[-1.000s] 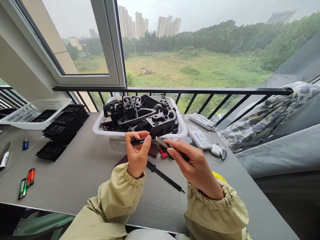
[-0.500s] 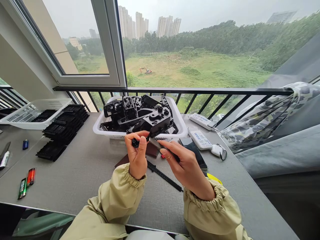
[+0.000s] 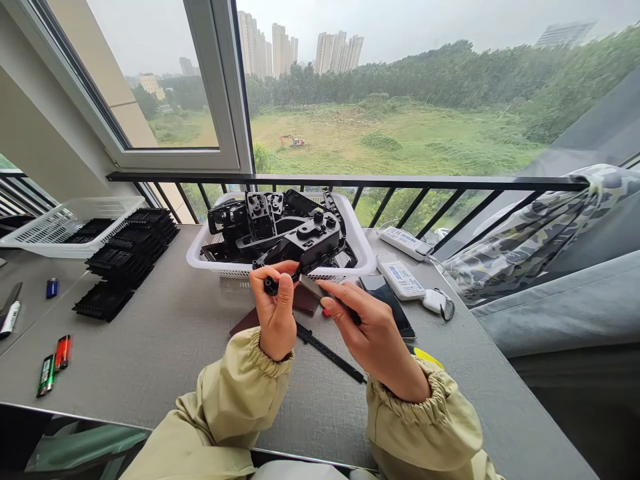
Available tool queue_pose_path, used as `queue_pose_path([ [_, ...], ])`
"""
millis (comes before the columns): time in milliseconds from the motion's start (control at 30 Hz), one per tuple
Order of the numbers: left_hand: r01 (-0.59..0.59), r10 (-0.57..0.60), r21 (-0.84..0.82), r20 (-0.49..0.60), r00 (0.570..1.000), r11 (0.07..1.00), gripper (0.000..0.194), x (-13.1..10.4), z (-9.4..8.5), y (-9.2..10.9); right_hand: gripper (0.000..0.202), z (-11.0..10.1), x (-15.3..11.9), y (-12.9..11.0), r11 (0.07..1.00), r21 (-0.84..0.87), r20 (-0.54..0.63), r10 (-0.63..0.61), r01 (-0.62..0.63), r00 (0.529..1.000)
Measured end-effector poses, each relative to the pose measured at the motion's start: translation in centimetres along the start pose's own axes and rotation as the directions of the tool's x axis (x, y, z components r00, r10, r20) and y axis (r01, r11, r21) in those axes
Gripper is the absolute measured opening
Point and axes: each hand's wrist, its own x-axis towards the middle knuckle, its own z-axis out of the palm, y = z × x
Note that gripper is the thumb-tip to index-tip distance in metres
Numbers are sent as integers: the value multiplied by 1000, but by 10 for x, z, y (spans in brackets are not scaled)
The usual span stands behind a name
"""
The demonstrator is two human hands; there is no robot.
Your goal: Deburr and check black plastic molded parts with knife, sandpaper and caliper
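Note:
My left hand [image 3: 277, 310] is closed around a small black plastic part [image 3: 271, 286], its thumb pointing up and a round hollow end of the part showing beside it. In my right hand [image 3: 367, 327] is a flat-bladed tool [image 3: 312, 287] with a grey blade and a dark handle, pinched between thumb and fingers. The blade points left toward the black part; whether it touches is hard to make out. Below the hands lie a long black plastic strip [image 3: 330, 353] and a brown flat piece [image 3: 245, 323] on the table.
Behind my hands stands a white basket [image 3: 367, 250] heaped with black plastic parts. To the right are a phone [image 3: 390, 307] and white devices [image 3: 403, 277]. At left sit stacked black trays [image 3: 120, 257], another white basket [image 3: 35, 233], lighters [image 3: 46, 375] and a marker [image 3: 10, 320].
Almost nothing differs. Both hands keep their grips, and the blade has shifted only very slightly near the black part.

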Motion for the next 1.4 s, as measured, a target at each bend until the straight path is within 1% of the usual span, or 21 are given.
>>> queue_pose_path([
  [100, -2, 2, -1, -2, 1000, 1000, 23, 1, -1, 0, 25, 1, 0, 0, 1000, -1, 3, 2, -2, 1000],
  [300, -25, 25, 20, 27, 999, 999, 23, 1, -1, -1, 24, 3, 1, -2, 997, 77, -56, 27, -23, 998],
  [367, -15, 15, -12, 18, 1000, 1000, 26, 2, 0, -1, 23, 0, 1, -2, 991, 124, -80, 69, -59, 994],
  [433, 12, -12, -39, 2, 1000, 999, 31, 4, 0, -1, 24, -3, 0, 0, 973, 193, -88, 141, -122, 986],
  [533, 52, -53, -49, -11, 999, 997, 36, 6, -1, -1, 27, -4, 0, 3, 934, 292, -63, 234, -206, 970],
  [733, 115, -119, -67, -63, 991, 991, 31, 10, -3, 0, 27, -2, 2, 1, 880, 395, -32, 301, -265, 953],
  [1033, 83, -97, -140, -94, 991, 987, 26, 10, -3, -2, 29, -1, 4, -1, 786, 554, -31, 348, -273, 937],
  [1200, 57, -66, -93, -97, 993, 994, 26, 12, -3, -1, 32, -2, 3, 0, 781, 555, -34, 365, -286, 930],
  [1267, 66, -73, -84, -91, 993, 994, 27, 13, -3, 0, 31, -1, 2, 1, 784, 553, -48, 369, -283, 928],
  [1400, 117, -124, -107, -66, 990, 987, 27, 12, -2, 0, 30, 0, 0, 6, 775, 579, -90, 370, -254, 924],
])
